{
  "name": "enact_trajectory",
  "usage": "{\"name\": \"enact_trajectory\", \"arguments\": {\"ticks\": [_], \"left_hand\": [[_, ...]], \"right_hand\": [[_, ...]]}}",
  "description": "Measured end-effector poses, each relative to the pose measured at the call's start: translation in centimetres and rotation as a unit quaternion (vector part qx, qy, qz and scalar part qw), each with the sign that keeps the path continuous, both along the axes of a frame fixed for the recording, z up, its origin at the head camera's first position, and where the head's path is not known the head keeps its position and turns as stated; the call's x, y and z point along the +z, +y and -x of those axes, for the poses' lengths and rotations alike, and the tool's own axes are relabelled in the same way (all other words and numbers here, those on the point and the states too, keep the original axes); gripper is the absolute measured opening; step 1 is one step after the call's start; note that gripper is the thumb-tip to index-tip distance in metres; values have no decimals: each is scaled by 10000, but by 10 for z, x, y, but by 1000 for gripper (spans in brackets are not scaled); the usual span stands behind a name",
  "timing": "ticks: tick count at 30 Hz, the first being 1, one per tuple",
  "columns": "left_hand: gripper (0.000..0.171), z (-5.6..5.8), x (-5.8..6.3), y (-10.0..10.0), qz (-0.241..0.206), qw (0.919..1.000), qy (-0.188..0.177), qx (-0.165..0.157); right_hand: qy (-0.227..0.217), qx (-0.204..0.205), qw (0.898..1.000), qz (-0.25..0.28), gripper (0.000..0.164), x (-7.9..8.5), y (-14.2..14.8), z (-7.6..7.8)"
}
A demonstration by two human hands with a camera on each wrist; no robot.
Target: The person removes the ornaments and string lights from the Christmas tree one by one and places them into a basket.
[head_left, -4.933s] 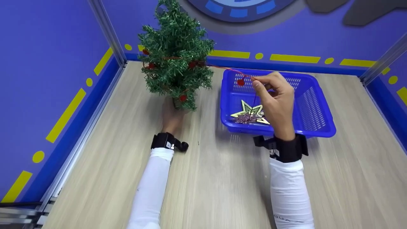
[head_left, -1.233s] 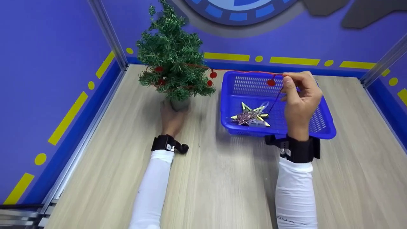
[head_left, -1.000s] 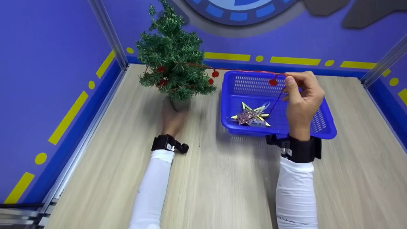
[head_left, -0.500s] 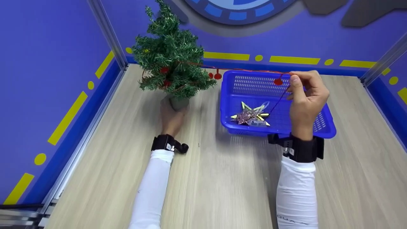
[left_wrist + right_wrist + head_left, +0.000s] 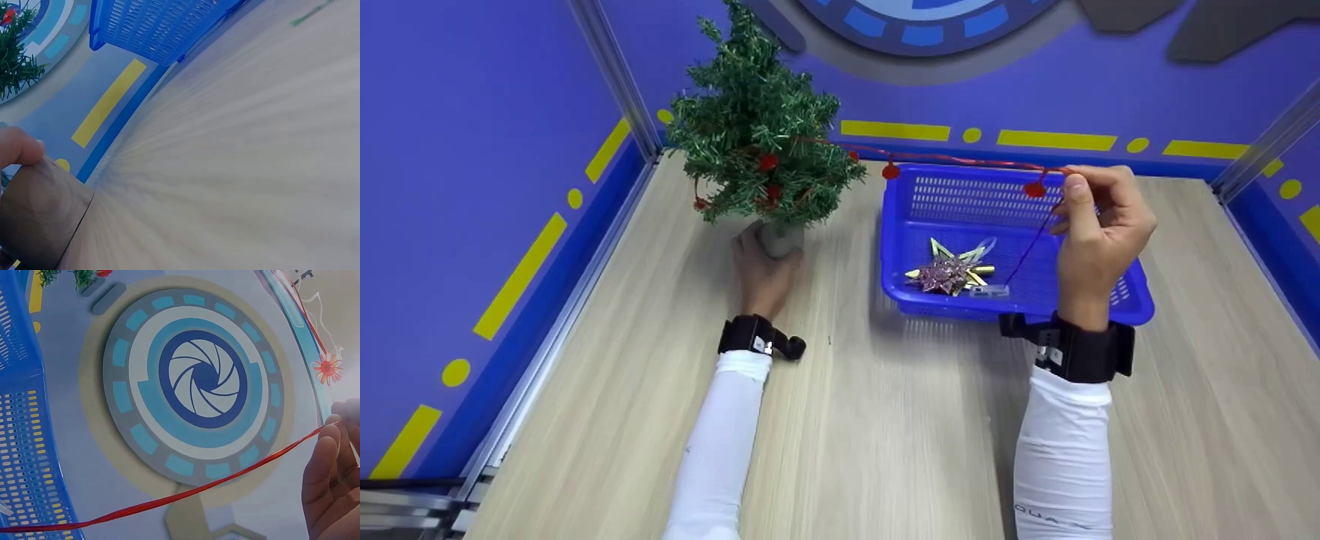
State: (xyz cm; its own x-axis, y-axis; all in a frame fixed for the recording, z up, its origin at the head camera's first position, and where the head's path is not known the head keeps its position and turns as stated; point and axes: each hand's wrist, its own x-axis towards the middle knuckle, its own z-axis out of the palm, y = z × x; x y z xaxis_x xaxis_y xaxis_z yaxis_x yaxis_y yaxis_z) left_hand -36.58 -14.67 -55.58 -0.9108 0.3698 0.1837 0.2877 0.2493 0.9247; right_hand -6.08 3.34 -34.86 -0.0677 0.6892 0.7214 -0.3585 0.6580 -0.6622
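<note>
A small green artificial Christmas tree (image 5: 765,135) stands at the back left with a red string garland (image 5: 960,159) wound round it. My left hand (image 5: 765,274) grips its grey base (image 5: 780,238); in the left wrist view a fingertip (image 5: 28,147) lies on the base's rim (image 5: 45,211). To the right, my right hand (image 5: 1102,232) pinches the garland between thumb and fingers, above the basket. The strand runs almost taut from the tree to these fingers. Red ornaments (image 5: 1035,189) dangle from it. A thin dark cord (image 5: 1031,251) drops to a clear plastic piece (image 5: 988,290).
A blue perforated basket (image 5: 1140,300) stands right of the tree, under the right hand. Inside lie a gold star (image 5: 937,250) and a pink glittery star-shaped ornament (image 5: 941,276). Blue panels (image 5: 495,112) wall in the wooden table (image 5: 885,435) at the back and sides.
My right hand has moved rightward, drawing out a longer stretch of garland. The tree has turned in my left hand, its red ornaments shifting right. The clear plastic piece has slid right in the basket.
</note>
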Motion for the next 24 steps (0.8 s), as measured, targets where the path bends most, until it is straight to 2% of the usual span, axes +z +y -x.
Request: {"name": "enact_trajectory", "arguments": {"ticks": [4,10,13,20,24], "left_hand": [[78,1,0,1,-39,9999,118,35],[87,0,3,1,49,9999,14,-154],[86,0,3,1,56,9998,29,-212],[80,0,3,0,152,9996,12,-228],[80,0,3,-1,167,9995,-41,-271]], "right_hand": [[-92,-17,10000,23,18,-5,8,2],[-395,62,9987,304,18,-14,18,3],[-719,78,9967,364,18,-16,20,2],[-1432,-222,9877,592,19,-10,15,1],[-1910,-213,9802,477,19,-5,8,0]]}}
